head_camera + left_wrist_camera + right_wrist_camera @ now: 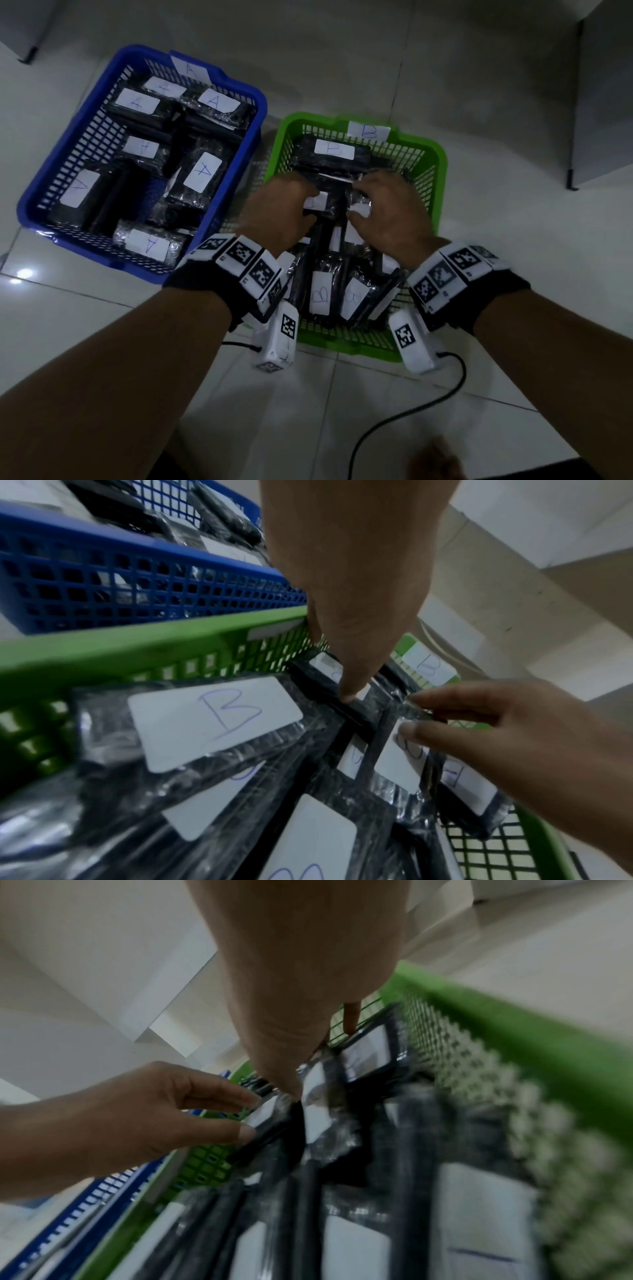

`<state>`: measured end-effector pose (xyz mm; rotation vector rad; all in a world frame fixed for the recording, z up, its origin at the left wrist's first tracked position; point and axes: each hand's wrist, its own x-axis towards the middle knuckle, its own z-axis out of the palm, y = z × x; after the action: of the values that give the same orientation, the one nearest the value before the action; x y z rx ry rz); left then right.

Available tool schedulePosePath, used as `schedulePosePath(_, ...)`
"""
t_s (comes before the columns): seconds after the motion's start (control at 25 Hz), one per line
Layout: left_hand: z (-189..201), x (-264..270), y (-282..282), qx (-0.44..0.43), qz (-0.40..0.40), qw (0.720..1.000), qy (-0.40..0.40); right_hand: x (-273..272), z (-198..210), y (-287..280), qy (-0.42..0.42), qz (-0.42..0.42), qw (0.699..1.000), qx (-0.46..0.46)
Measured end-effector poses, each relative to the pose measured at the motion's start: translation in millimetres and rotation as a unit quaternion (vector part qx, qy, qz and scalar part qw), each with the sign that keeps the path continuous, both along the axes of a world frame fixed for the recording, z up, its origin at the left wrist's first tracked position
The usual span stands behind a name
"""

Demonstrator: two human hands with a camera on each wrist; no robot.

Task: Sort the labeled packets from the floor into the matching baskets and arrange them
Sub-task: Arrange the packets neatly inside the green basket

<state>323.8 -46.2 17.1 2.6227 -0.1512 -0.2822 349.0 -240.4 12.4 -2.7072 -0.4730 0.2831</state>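
The A basket [236,154] sits left of the B basket [442,161]; packets [202,174] fill both.

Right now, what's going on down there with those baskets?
Left hand and right hand both fingering B packets inside green basket. Blue basket holds A packets. Nothing blocking.

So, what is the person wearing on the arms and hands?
The left hand and right hand are bare, without sleeves. Each wrist carries a black band with white square blocks printed with black-and-white coded markers, plus a white box-shaped camera unit underneath, with a thin black cable trailing away.
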Motion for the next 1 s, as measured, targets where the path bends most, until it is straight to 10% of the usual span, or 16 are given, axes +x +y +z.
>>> schedulePosePath(0.44,-4,7,-7,-0.007,0.008,1.0,-0.001,-3,5,-18,0.071,-0.151,0.972,0.165)
schedulePosePath(0.76,17,1,-20,-0.187,0.086,0.977,0.056,3,21,-11,0.064,-0.318,0.841,0.433)
schedulePosePath(1.0,7,-2,-32,-0.202,0.064,0.975,0.07,3,23,-7,0.045,-0.33,0.816,0.473)
